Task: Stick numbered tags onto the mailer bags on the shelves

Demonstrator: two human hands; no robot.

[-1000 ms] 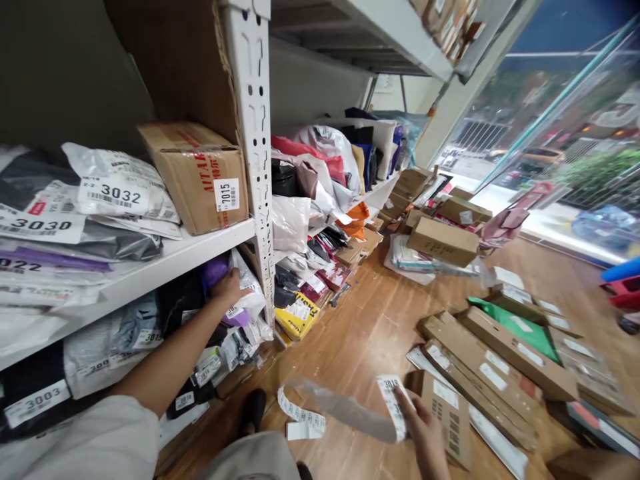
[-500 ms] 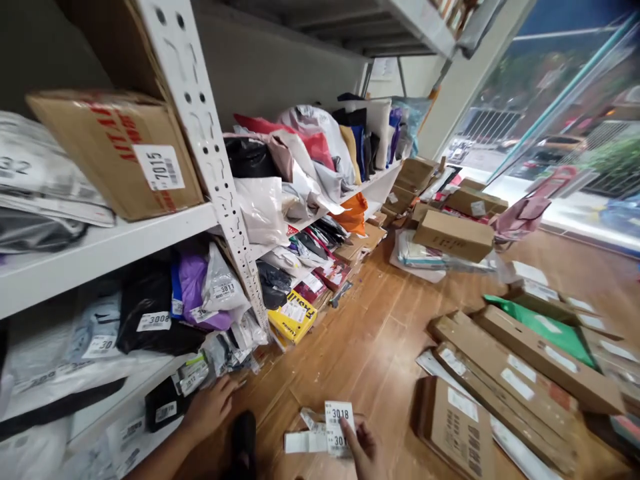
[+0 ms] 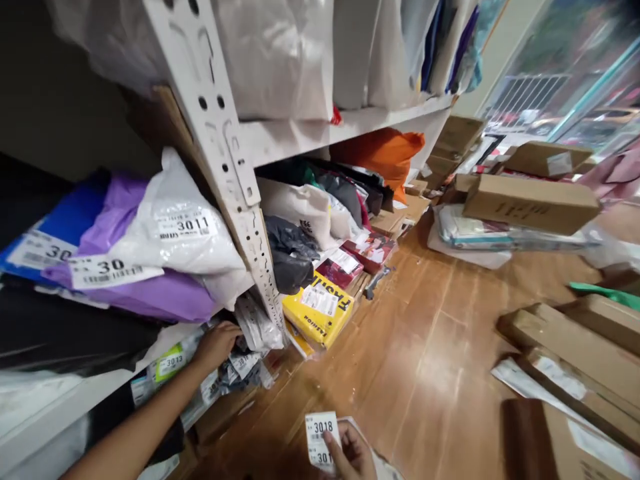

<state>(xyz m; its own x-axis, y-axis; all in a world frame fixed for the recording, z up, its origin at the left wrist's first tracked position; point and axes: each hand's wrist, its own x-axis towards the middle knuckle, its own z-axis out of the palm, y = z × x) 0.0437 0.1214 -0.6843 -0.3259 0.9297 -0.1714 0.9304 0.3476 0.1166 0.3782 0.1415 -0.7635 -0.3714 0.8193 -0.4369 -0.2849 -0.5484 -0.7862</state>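
Note:
My right hand (image 3: 354,451) pinches a strip of white printed labels (image 3: 323,432) over the floor; the top one reads 3018. More pale label paper (image 3: 383,463) shows behind that hand. My left hand (image 3: 219,343) reaches into the lowest shelf, its fingers curled down among bagged parcels; what lies under the fingertips is hidden. Beside it are clear-wrapped grey parcels (image 3: 257,323) and dark parcels with labels (image 3: 244,363). A parcel labelled 3013 (image 3: 171,362) lies left of my forearm. Above, a white bag labelled 3011 (image 3: 185,223) rests on a purple bag (image 3: 170,293).
A perforated white shelf post (image 3: 233,160) stands beyond my left hand. To its right, a yellow box (image 3: 320,310) sits at the shelf's foot. Long cardboard boxes (image 3: 575,353) lie on the wooden floor (image 3: 425,340) at right. More boxes (image 3: 533,200) are stacked farther back.
The view has moved closer to the lower shelves. My left hand has gone from in front of the lowest shelf in among its parcels. My right hand still holds the labels.

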